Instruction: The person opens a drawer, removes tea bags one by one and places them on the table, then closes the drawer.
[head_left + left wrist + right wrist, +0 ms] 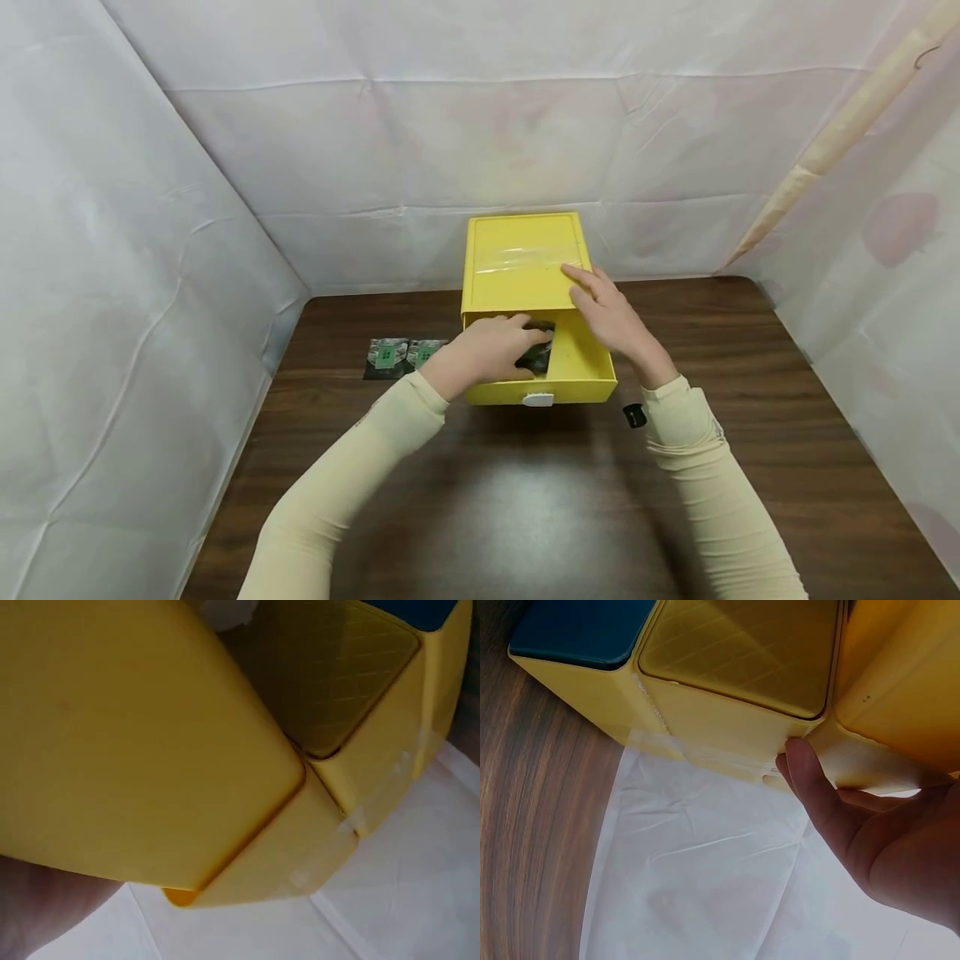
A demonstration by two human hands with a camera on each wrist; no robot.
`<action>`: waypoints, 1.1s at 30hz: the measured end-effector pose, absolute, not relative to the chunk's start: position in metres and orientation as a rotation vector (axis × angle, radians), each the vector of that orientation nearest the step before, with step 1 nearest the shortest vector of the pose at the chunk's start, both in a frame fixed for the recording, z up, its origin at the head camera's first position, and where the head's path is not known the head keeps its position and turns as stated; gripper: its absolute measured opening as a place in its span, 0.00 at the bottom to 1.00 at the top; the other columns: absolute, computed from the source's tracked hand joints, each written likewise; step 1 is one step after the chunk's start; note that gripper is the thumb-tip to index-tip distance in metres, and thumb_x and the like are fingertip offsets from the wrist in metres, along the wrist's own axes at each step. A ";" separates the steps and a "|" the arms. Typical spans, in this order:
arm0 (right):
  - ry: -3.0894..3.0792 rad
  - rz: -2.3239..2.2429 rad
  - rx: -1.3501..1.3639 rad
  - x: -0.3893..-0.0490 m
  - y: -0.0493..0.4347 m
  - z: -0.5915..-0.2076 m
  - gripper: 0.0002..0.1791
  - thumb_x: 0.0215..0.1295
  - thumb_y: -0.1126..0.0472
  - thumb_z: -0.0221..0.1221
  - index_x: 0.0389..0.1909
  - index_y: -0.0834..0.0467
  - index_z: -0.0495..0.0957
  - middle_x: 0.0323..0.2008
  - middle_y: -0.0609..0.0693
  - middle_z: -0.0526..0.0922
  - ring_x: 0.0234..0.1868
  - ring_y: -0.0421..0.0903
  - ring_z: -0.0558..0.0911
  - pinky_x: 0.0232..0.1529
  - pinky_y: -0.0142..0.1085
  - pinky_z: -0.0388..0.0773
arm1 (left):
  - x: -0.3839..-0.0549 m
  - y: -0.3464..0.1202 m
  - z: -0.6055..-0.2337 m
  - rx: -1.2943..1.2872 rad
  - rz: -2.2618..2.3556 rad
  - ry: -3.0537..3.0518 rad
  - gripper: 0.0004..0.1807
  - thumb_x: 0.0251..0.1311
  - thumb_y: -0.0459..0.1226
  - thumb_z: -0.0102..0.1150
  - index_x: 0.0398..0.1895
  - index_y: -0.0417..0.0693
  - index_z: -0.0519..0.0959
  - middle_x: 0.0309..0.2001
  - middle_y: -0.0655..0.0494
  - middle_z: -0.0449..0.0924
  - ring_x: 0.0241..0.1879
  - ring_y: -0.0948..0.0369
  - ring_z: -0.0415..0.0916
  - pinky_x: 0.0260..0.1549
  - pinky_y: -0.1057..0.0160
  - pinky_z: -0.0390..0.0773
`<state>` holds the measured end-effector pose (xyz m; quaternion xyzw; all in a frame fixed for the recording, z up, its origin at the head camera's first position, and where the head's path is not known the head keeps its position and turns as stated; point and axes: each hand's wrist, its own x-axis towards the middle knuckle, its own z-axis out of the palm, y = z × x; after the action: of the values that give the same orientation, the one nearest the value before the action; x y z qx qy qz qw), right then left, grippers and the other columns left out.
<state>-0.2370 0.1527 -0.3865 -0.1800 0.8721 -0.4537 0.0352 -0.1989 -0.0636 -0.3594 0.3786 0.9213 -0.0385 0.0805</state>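
Green-labelled packets: two dark packets (pixel 386 357) (pixel 425 350) lie side by side on the wood-grain table (pixel 330 333), outside the drawer and left of it; if they belong inside, that part is not yet done.
Left hand: the left hand (pixel 491 348) reaches into the drawer, thumb and fingers spread about a dark item; I cannot tell whether they grip it.
Dark item: the dark item (pixel 537 358) sits inside, just under and between those fingers, partly hidden.
Yellow drawer: the drawer (pixel 581 358) is pulled out, white handle (pixel 537 400) forward; opening looks done, closing remains.
Right hand: the right hand (pixel 611 321) rests on the yellow cabinet (pixel 525 237) at its right edge, fingers extended, gripping nothing, apart from the dark item.
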 end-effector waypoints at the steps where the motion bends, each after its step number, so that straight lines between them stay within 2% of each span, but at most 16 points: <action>1: 2.678 -1.394 -0.553 -0.237 0.152 -0.387 0.29 0.77 0.43 0.38 0.75 0.45 0.58 0.76 0.52 0.41 0.74 0.57 0.46 0.66 0.61 0.50 | -0.199 -0.064 -0.360 1.132 -0.130 2.774 0.30 0.64 0.49 0.60 0.69 0.55 0.69 0.60 0.52 0.73 0.52 0.55 0.75 0.49 0.57 0.76; 5: 2.684 -1.388 -0.533 -0.238 0.151 -0.388 0.28 0.77 0.43 0.38 0.75 0.45 0.58 0.76 0.52 0.42 0.74 0.57 0.45 0.66 0.61 0.49 | -0.199 -0.064 -0.361 1.120 -0.165 2.878 0.24 0.68 0.40 0.48 0.67 0.51 0.70 0.55 0.54 0.77 0.48 0.57 0.78 0.45 0.57 0.78; 9: 2.700 -1.382 -0.527 -0.239 0.153 -0.386 0.28 0.77 0.44 0.38 0.74 0.46 0.59 0.76 0.53 0.43 0.74 0.57 0.46 0.67 0.60 0.49 | -0.200 -0.065 -0.363 1.121 -0.195 2.948 0.21 0.71 0.38 0.42 0.64 0.52 0.71 0.51 0.56 0.78 0.46 0.58 0.78 0.41 0.57 0.79; 14: 2.709 -1.375 -0.537 -0.239 0.153 -0.385 0.28 0.77 0.44 0.38 0.74 0.47 0.59 0.76 0.54 0.43 0.74 0.58 0.47 0.66 0.61 0.50 | -0.202 -0.069 -0.364 1.156 -0.128 2.941 0.21 0.71 0.36 0.41 0.64 0.53 0.75 0.52 0.57 0.79 0.46 0.59 0.79 0.43 0.58 0.79; 20: 2.691 -1.387 -0.534 -0.242 0.151 -0.384 0.28 0.77 0.43 0.38 0.74 0.45 0.59 0.76 0.54 0.41 0.74 0.57 0.44 0.66 0.62 0.47 | -0.202 -0.075 -0.360 1.147 0.114 2.925 0.21 0.72 0.35 0.40 0.64 0.55 0.74 0.55 0.61 0.78 0.50 0.66 0.76 0.50 0.64 0.75; 28: 2.677 -1.379 -0.534 -0.244 0.149 -0.386 0.29 0.77 0.43 0.38 0.74 0.45 0.58 0.76 0.56 0.40 0.75 0.57 0.42 0.66 0.63 0.44 | -0.183 -0.088 -0.347 1.222 0.398 2.976 0.20 0.73 0.36 0.40 0.62 0.52 0.75 0.57 0.62 0.77 0.54 0.67 0.74 0.53 0.67 0.72; 30: 2.684 -1.377 -0.534 -0.244 0.150 -0.386 0.28 0.77 0.43 0.38 0.74 0.45 0.59 0.76 0.56 0.41 0.75 0.58 0.43 0.66 0.63 0.45 | -0.176 -0.094 -0.343 1.294 0.493 3.019 0.20 0.72 0.34 0.41 0.62 0.51 0.75 0.56 0.61 0.78 0.52 0.67 0.75 0.51 0.66 0.73; 33: 2.691 -1.373 -0.549 -0.246 0.150 -0.387 0.28 0.77 0.43 0.38 0.74 0.46 0.59 0.76 0.56 0.41 0.74 0.59 0.44 0.67 0.62 0.46 | -0.165 -0.106 -0.336 1.411 0.643 3.110 0.21 0.67 0.30 0.45 0.60 0.48 0.77 0.52 0.57 0.81 0.43 0.63 0.78 0.44 0.64 0.76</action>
<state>-0.2461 0.1497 -0.3867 -0.1787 0.8759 -0.4468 0.0356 -0.1645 -0.1060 -0.3361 0.4004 0.8825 0.1824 -0.1660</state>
